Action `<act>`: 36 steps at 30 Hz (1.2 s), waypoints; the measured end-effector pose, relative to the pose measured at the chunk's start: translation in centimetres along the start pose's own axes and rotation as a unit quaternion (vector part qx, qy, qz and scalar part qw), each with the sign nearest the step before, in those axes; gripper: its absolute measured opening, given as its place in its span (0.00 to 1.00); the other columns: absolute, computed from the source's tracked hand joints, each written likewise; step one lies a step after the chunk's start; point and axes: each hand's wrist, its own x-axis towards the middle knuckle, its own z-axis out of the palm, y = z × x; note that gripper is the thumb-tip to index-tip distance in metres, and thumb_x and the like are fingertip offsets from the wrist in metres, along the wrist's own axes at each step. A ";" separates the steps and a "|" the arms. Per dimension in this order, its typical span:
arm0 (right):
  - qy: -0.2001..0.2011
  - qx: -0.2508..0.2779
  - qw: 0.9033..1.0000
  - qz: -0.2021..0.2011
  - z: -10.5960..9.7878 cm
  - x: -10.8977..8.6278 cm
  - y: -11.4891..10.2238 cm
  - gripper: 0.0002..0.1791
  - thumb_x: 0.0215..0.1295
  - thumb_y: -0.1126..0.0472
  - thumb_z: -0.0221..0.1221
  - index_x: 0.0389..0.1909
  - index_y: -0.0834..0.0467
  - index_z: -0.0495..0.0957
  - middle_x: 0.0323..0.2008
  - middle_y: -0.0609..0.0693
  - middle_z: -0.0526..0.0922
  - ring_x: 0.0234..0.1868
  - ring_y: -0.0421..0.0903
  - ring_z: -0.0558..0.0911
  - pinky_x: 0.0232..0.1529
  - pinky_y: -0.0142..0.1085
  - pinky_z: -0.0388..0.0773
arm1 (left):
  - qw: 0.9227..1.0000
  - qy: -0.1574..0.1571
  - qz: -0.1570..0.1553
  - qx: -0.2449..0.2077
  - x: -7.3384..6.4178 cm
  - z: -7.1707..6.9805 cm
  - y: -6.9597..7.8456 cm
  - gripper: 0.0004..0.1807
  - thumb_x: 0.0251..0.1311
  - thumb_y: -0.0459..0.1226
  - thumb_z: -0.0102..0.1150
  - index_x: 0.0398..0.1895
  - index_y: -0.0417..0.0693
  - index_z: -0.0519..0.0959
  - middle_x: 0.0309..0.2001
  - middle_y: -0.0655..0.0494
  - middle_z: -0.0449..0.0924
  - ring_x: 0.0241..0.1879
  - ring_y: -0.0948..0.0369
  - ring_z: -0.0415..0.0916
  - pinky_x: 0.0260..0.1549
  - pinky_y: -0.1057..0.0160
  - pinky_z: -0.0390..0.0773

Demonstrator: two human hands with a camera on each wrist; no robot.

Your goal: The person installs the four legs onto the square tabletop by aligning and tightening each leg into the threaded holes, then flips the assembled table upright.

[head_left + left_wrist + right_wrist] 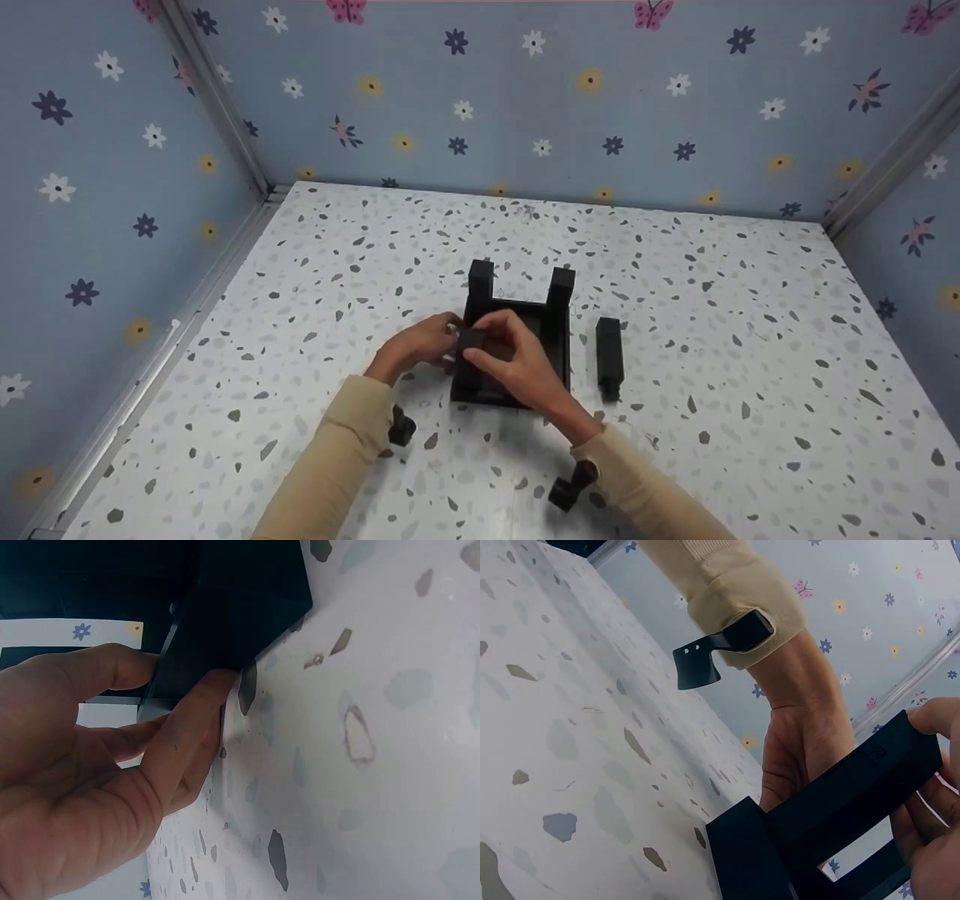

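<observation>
A black open frame like an upturned small table (pixel 566 352) lies on the speckled surface, two square legs standing up at its far corners, the left leg (pixel 481 277) and the right leg (pixel 562 286). At its near left corner another black leg (pixel 855 791) stands upright on the frame. My right hand (pixel 525 367) pinches the top of this leg between thumb and fingers. From the left side, my left hand (pixel 112 742) grips the frame's side wall, thumb on one face and fingers on the other. The joint at the leg's foot is not clearly visible.
A loose black leg (pixel 610 352) with a narrower stub at its near end lies right of the frame. Flowered panels (pixel 510 97) enclose the white speckled tabletop (pixel 735 315) at the back and sides. A black camera mount (pixel 574 484) sits on the right cuff.
</observation>
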 end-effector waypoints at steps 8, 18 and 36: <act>0.000 0.045 0.999 -0.014 -0.4 0.8 2.5 0.14 0.66 0.66 0.55 0.52 0.64 0.72 0.51 0.57 0.75 0.52 0.48 0.76 0.55 0.37 0.74 | 1.000 0.001 0.004 0.001 0.1 0.0 -0.1 0.27 0.65 0.37 0.47 0.67 0.42 0.62 0.54 0.42 0.75 0.50 0.52 0.78 0.46 0.56 0.79; -0.088 0.090 0.991 0.037 -1.0 1.4 2.1 0.21 0.64 0.64 0.53 0.58 0.64 0.73 0.60 0.59 0.74 0.59 0.48 0.73 0.59 0.41 0.69 | 1.000 -0.002 0.018 -0.007 -0.3 -0.1 0.0 0.18 0.70 0.36 0.40 0.60 0.41 0.66 0.55 0.41 0.74 0.51 0.51 0.77 0.44 0.57 0.81; -0.060 0.064 0.995 0.040 -0.9 1.0 2.3 0.19 0.62 0.63 0.61 0.51 0.64 0.71 0.51 0.59 0.75 0.49 0.49 0.77 0.52 0.38 0.76 | 1.000 0.003 0.003 -0.017 0.0 0.1 0.0 0.26 0.65 0.36 0.49 0.66 0.42 0.63 0.52 0.43 0.76 0.46 0.53 0.79 0.45 0.57 0.79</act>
